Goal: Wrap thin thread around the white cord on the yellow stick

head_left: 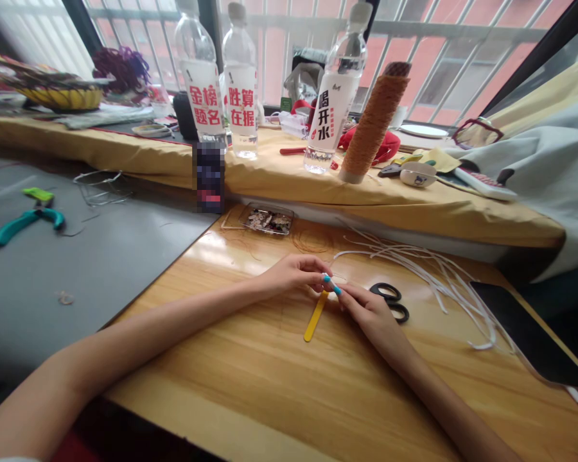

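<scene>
My left hand (302, 273) and my right hand (366, 305) meet over the wooden table, thumbs close together and their nails painted turquoise. Both are closed in a pinch around something small and pale, mostly hidden by the fingertips. A thin strand seems to stick out near them. Just below the fingertips lies a flat yellow stick (314, 321), its upper end close under the hands. Black-handled scissors (399, 312) rest right beside my right hand, their blades hidden. Behind and to the right, a loose bundle of white cords (426, 273) spreads across the table.
A clear box of small pieces (270, 221) and coiled thin wire (313, 240) lie at the back. A dark tablet (530, 330) is at right, teal pliers (26, 221) on the grey surface at left. Bottles (334, 106) and an orange thread spool (376, 122) stand on the ledge.
</scene>
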`<action>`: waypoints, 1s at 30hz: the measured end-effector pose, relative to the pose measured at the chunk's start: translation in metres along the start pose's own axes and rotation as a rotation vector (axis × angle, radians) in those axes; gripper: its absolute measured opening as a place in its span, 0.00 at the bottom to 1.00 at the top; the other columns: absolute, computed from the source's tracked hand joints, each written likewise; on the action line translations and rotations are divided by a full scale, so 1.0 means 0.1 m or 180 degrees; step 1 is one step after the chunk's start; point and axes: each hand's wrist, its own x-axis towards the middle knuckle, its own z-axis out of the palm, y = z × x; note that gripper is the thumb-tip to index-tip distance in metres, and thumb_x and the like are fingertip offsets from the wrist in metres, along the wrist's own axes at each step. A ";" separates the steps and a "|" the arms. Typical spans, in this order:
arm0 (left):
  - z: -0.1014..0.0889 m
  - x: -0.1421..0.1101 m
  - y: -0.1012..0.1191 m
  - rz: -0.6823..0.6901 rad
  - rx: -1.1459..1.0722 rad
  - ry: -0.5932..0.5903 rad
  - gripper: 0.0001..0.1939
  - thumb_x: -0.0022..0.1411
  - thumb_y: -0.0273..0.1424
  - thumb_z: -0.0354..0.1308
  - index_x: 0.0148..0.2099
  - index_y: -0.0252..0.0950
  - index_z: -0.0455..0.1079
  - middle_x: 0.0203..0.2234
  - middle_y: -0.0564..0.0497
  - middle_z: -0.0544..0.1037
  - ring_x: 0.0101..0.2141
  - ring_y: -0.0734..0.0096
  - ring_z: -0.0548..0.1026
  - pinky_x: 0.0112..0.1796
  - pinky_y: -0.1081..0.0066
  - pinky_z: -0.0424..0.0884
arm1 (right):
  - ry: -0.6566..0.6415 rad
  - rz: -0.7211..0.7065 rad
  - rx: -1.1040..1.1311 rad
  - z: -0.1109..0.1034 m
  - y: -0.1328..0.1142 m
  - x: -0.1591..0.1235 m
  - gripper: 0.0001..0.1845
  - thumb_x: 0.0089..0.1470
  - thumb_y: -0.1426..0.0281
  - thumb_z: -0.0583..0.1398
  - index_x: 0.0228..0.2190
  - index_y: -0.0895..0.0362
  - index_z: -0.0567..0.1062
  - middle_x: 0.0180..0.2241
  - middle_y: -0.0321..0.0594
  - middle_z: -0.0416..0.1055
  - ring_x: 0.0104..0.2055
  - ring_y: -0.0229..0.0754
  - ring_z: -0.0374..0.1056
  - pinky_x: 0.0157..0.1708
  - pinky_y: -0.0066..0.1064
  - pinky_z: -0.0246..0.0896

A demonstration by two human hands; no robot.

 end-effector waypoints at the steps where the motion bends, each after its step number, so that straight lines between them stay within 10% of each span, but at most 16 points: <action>1: 0.00 0.00 -0.01 -0.0020 0.0037 0.0003 0.12 0.49 0.32 0.58 0.35 0.29 0.66 0.27 0.49 0.74 0.27 0.79 0.71 0.32 0.75 0.67 | -0.0011 -0.0002 -0.0005 0.00 0.00 0.00 0.13 0.53 0.66 0.49 0.29 0.57 0.71 0.25 0.36 0.64 0.28 0.37 0.59 0.30 0.26 0.54; 10: -0.04 0.02 -0.11 0.0077 0.0197 0.0157 0.13 0.49 0.35 0.57 0.33 0.29 0.64 0.22 0.52 0.72 0.22 0.79 0.70 0.26 0.76 0.68 | -0.0085 -0.0132 0.0068 0.01 0.03 0.00 0.13 0.52 0.67 0.51 0.37 0.56 0.69 0.36 0.39 0.67 0.41 0.41 0.61 0.42 0.30 0.53; 17: -0.05 0.04 -0.06 0.0098 -0.0008 0.0374 0.14 0.49 0.35 0.57 0.32 0.29 0.63 0.21 0.51 0.73 0.19 0.80 0.70 0.25 0.76 0.67 | 0.0056 0.0406 0.0469 0.00 0.07 -0.01 0.10 0.52 0.65 0.50 0.27 0.58 0.66 0.18 0.30 0.57 0.19 0.32 0.53 0.20 0.23 0.49; 30: -0.02 0.03 -0.04 0.0160 -0.0054 0.0430 0.13 0.48 0.35 0.58 0.31 0.29 0.62 0.20 0.51 0.73 0.19 0.79 0.70 0.24 0.76 0.67 | 0.0334 0.1151 0.1978 -0.01 0.12 0.05 0.13 0.41 0.62 0.59 0.22 0.61 0.70 0.18 0.33 0.63 0.15 0.28 0.56 0.15 0.20 0.49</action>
